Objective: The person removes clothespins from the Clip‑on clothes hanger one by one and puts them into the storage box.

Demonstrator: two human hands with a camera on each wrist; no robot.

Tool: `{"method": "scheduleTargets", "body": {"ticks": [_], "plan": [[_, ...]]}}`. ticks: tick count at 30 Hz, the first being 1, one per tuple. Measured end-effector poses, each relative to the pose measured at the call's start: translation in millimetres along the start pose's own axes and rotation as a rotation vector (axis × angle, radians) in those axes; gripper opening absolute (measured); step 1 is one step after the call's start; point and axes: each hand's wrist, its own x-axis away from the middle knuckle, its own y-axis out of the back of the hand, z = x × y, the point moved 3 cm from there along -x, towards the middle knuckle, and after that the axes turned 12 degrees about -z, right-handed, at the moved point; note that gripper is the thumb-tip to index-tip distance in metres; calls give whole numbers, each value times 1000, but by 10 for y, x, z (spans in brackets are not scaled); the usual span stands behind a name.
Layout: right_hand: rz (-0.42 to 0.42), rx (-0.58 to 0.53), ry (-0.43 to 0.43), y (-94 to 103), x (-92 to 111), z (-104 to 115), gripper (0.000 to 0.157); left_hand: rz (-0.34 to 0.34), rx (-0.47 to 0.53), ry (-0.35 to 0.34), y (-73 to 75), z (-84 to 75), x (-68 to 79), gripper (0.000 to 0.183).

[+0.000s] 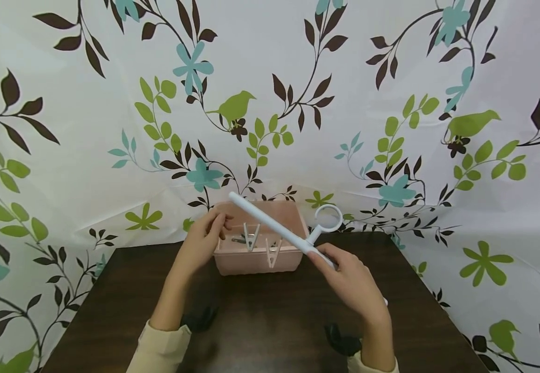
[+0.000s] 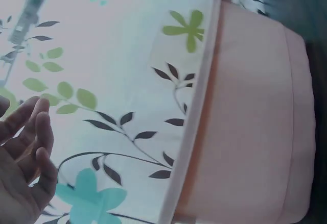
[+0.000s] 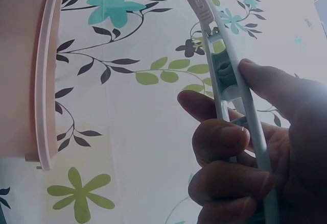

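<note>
My right hand [image 1: 351, 280] grips a pale blue plastic hanger-like bar [image 1: 270, 224] with a ring on a short stem. It slants up to the left, above a pink plastic basket [image 1: 258, 262]. In the right wrist view, curled fingers [image 3: 219, 183] and the thumb close round two parallel rails [image 3: 250, 106], with teal parts between them. My left hand [image 1: 200, 241] is at the basket's left rim, holding nothing; its fingers are loosely bent, also in the left wrist view. Whether it touches the rim, I cannot tell.
Two white V-shaped clips [image 1: 273, 254] stand at the basket's front side, and small items lie inside, too small to make out. The basket sits towards the back of a dark wooden table [image 1: 260, 311]. Behind hangs a white sheet [image 1: 270, 171] printed with leaves and birds.
</note>
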Motion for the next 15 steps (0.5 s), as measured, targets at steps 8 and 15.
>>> {"method": "scheduleTargets", "body": {"ticks": [8,15], "plan": [[9,12,40,-87,12,109,35,25,127,4,215,4,357,34],[89,-15,69,-283,51,202,36,83,172,0,274,117,572,35]]}}
